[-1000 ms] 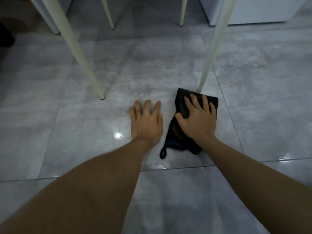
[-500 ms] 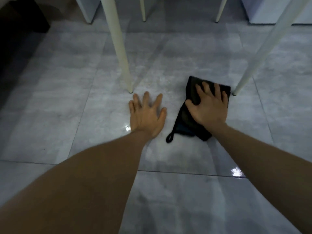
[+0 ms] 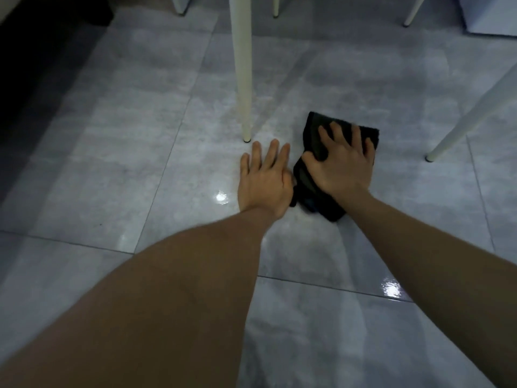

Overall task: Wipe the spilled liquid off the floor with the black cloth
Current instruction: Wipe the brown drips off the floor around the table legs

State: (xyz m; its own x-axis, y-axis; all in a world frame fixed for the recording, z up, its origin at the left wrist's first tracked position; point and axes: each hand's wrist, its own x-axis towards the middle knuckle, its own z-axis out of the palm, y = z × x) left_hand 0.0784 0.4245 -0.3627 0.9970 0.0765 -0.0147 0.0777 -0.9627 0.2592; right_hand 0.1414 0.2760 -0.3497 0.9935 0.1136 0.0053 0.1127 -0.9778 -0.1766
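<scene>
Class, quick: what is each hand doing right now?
Left hand: open, flat on the floor tile, holding nothing.
Right hand: open, fingers spread, pressing the black cloth down.

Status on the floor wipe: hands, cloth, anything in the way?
Left hand flat on floor tile, empty. Right hand spread, pressing down on black cloth. White chair leg just beyond left fingertips; another leg right of cloth.

Floor (image 3: 140,152): glossy grey stone-look tile, wet sheen. Black cloth (image 3: 313,130): matt, fuzzy fabric. Chair leg (image 3: 242,79): smooth, cream.
</scene>
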